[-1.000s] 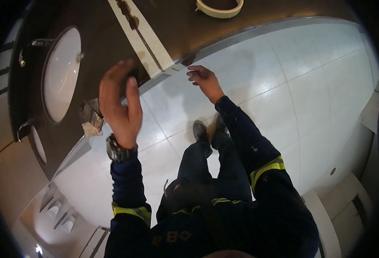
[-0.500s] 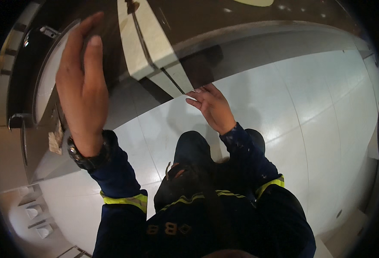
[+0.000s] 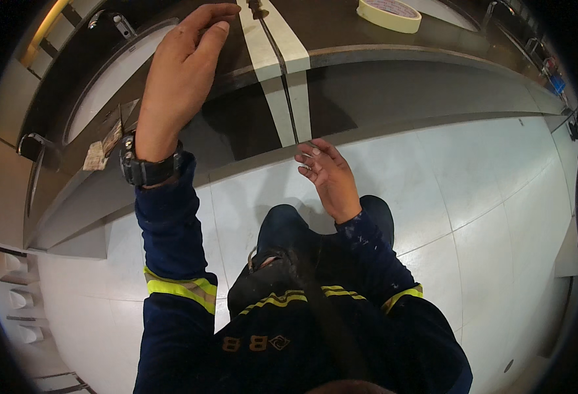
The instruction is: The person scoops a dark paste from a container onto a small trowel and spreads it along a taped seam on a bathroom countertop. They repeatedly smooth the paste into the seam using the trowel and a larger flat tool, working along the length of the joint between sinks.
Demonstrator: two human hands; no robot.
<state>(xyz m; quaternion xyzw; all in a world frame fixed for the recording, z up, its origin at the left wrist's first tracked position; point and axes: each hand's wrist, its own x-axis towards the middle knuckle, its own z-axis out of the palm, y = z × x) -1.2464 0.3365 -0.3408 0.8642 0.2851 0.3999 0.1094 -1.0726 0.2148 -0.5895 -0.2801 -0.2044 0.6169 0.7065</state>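
Note:
Two pale strips of masking tape [image 3: 258, 50] flank a dark, narrow seam [image 3: 284, 69] on the brown countertop [image 3: 331, 36]. They bend over its edge and run down the front panel. My left hand [image 3: 178, 75] hovers over the counter left of the tape, thumb and fingers stretched out, holding nothing I can see. Below, my right hand [image 3: 331, 180] is at the bottom end of the strips, its fingers curled together. A thin light glint shows among those fingers; what they hold, if anything, is too small to name. Dark smears mark the seam's far end.
A roll of masking tape [image 3: 390, 14] lies on the counter at the far right of the seam. Left are a sink basin [image 3: 115, 79], a faucet [image 3: 119, 23] and a stained paper scrap [image 3: 95, 156] on the counter. Pale tiles [image 3: 492, 190] cover the floor.
My view has shifted, bringing the tape roll further into sight. My left hand appears nearer the strips, its fingertips by their far part. My right hand remains at their lower end.

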